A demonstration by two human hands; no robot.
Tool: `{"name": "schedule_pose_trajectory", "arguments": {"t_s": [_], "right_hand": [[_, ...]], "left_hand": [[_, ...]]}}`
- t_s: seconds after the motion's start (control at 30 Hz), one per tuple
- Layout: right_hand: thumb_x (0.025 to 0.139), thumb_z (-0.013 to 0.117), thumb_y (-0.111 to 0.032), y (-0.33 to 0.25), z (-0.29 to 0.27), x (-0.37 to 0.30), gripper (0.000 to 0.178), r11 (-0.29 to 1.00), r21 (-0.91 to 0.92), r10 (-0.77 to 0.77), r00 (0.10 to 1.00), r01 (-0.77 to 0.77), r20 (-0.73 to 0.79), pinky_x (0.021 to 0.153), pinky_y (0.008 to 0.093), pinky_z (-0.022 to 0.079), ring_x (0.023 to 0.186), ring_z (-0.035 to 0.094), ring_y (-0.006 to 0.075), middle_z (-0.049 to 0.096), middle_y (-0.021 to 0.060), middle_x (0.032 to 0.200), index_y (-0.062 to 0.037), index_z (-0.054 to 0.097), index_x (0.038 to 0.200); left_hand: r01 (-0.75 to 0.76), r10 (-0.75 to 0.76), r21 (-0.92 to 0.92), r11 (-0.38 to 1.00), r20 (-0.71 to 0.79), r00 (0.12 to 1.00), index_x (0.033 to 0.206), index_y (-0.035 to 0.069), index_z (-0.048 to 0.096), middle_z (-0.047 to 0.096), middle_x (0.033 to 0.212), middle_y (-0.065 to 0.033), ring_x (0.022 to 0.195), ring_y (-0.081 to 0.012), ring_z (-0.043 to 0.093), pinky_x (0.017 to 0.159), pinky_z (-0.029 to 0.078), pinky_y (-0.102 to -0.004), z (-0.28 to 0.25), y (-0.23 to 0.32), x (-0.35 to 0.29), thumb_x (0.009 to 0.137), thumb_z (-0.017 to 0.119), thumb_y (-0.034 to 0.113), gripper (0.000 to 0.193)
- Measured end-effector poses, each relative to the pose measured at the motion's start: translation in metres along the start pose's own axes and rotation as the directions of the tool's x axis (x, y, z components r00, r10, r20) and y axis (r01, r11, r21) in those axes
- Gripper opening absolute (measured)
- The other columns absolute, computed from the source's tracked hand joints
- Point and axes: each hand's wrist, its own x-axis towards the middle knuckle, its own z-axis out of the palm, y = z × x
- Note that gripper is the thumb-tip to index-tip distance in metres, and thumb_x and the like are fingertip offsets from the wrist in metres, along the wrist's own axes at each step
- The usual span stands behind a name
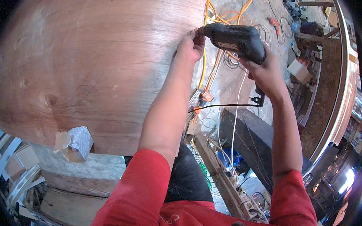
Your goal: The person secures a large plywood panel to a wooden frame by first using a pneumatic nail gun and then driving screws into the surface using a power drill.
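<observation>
My right hand (266, 75) is wrapped round the handle of a black corded power drill (234, 40), which points left. The drill's front end meets the right edge of a large reddish-brown plywood sheet (101, 59). Right at the drill's tip, my left hand (190, 49) has its fingers pinched together by the sheet's edge. Whatever those fingers hold is too small to make out. A black power cord (226, 105) runs from the bottom of the handle toward the left.
Tangled orange cables (241, 14) lie on the concrete floor beyond the drill. An orange-red power tool (274, 24) rests farther right. A torn paper-lined carton piece (78, 143) sits at the sheet's near edge. Close by are a dark long block (250, 137) and a wooden beam (218, 169).
</observation>
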Motion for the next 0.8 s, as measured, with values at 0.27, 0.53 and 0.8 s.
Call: {"name": "schedule_pose_trajectory", "arguments": {"t_s": [0.27, 0.53, 0.8], "right_hand": [[0.083, 0.071, -0.016, -0.034, -0.001, 0.032, 0.038, 0.858, -0.412, -0.308, 0.949, 0.308, 0.070, 0.085, 0.0484, 0.054, 0.098, 0.069, 0.0470, 0.072, 0.0273, 0.098, -0.0005, 0.065, 0.118], [0.083, 0.069, -0.014, -0.058, 0.000, 0.042, 0.038, 0.834, -0.466, -0.270, 0.955, 0.295, 0.122, 0.086, 0.0479, 0.055, 0.099, 0.070, 0.0451, 0.073, 0.0275, 0.099, -0.0009, 0.065, 0.118], [0.081, 0.068, -0.012, -0.050, 0.000, 0.056, 0.038, 0.809, -0.520, -0.237, 0.962, 0.274, 0.139, 0.084, 0.0474, 0.055, 0.098, 0.072, 0.0436, 0.073, 0.0274, 0.097, -0.0008, 0.065, 0.117]], "left_hand": [[-0.152, 0.139, 0.286, 0.946, 0.066, 0.988, 0.116, -0.004, 0.063, 0.069, 0.104, -0.0172, 0.092, -0.0244, 0.069, 0.081, 0.060, -0.0373, -0.029, -0.007, -0.080, 0.104, 0.055, 0.010, 0.020], [-0.257, 0.447, 0.797, 0.546, -0.018, 0.894, 0.122, -0.003, 0.066, 0.073, 0.103, -0.0106, 0.089, -0.0166, 0.071, 0.077, 0.058, -0.0292, -0.145, 0.016, -0.234, 0.103, 0.064, 0.018, 0.029], [-0.138, 0.519, 0.911, 0.387, -0.092, 0.850, 0.118, -0.002, 0.068, 0.074, 0.103, -0.0086, 0.090, -0.0139, 0.072, 0.077, 0.058, -0.0265, -0.200, 0.050, -0.318, 0.105, 0.061, 0.019, 0.025]]}}
